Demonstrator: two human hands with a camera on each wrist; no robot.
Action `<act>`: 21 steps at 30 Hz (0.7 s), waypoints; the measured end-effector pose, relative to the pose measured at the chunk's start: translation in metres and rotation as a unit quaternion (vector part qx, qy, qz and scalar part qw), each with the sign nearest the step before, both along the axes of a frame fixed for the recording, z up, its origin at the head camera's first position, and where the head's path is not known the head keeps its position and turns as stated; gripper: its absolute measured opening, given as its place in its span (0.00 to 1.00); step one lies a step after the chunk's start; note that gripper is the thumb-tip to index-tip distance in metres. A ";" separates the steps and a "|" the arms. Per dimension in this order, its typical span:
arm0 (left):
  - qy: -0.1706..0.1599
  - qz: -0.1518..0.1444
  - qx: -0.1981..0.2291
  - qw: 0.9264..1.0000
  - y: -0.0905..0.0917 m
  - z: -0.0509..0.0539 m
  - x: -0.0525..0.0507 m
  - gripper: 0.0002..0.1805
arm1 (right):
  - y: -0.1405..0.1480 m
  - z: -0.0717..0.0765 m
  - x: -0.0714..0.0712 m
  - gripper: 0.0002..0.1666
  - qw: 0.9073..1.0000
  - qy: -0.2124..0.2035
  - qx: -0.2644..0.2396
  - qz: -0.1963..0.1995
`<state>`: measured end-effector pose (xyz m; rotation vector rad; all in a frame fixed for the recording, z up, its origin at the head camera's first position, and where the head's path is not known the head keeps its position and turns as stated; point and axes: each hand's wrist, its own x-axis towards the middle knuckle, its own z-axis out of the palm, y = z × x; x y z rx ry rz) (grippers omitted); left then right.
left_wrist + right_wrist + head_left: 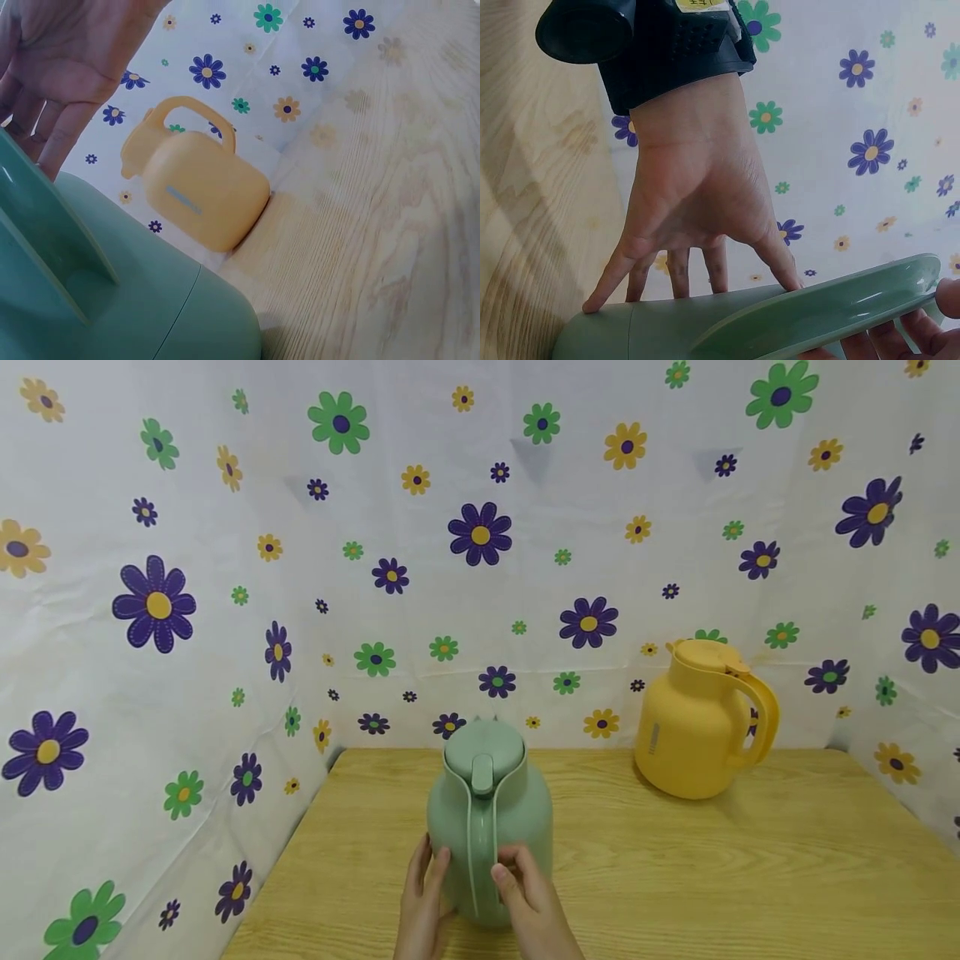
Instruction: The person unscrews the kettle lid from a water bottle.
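Note:
A green jug (528, 814) stands upright, its handle facing the person. My left hand (422, 897) rests its fingertips on the jug's left side. In the right wrist view the left hand (697, 180) has fairly straight, spread fingers touching the green body (660, 330). Thumb and bent fingers of my right hand (531, 893) hold the handle from the right. The left wrist view shows the palm of the right hand (75, 60), its fingers partly hidden behind the handle; the jug body (150, 277) fills the lower left.
A yellow jug (686, 735) stands at the back right of the wooden table (675, 877), its handle turned right. Behind and at the sides hangs a white cloth (420, 610) printed with flowers. A dark device (682, 45) is strapped to the left wrist.

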<state>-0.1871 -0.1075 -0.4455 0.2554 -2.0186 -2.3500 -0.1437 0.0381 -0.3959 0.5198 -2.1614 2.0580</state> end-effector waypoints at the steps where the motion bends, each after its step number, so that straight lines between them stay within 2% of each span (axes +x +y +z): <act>1: 0.000 0.001 0.000 1.000 0.000 0.000 0.002 0.45 | 0.000 0.000 0.001 0.13 1.000 0.003 0.000 0.000; 7: 0.001 0.004 0.012 1.000 0.002 -0.001 0.010 0.44 | 0.000 -0.005 0.007 0.11 0.999 0.036 -0.001 -0.005; 15: -0.011 0.013 0.001 1.000 0.003 0.000 0.013 0.44 | 0.001 -0.005 0.010 0.11 1.000 -0.003 -0.019 0.004; 21: -0.011 0.026 0.001 1.000 0.004 -0.001 0.015 0.43 | 0.001 -0.009 0.011 0.11 1.000 0.008 -0.020 -0.008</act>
